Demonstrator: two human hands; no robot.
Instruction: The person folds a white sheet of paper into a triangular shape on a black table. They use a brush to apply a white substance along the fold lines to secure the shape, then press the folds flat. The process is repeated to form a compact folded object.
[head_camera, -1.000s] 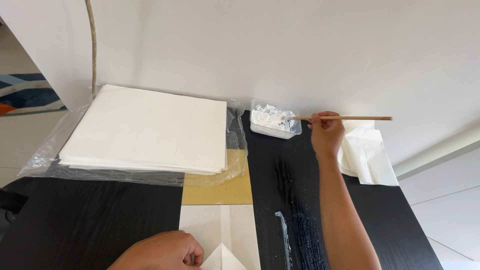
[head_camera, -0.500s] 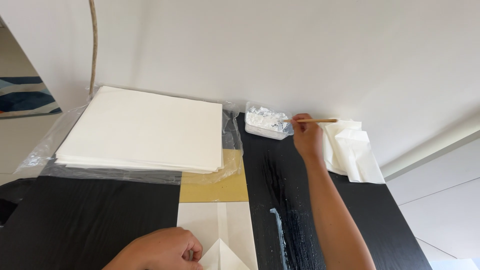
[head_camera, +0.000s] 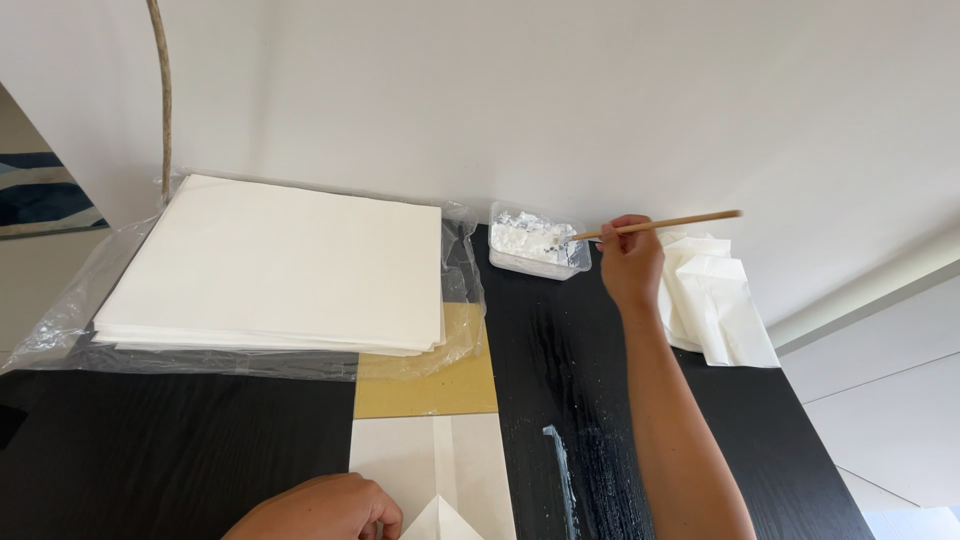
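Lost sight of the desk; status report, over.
Right hand gripping thin wooden stick, tip in clear plastic tray of white paste. Left hand pressing folded white paper.

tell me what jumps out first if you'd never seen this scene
The big stack of white paper sheets on clear plastic wrap fills the far left of the black table. At far centre, the right hand holds a thin wooden stick with its tip in a small clear tray of white paste. At the near edge, the left hand rests on a folded white sheet, with shiny wet smears beside it.
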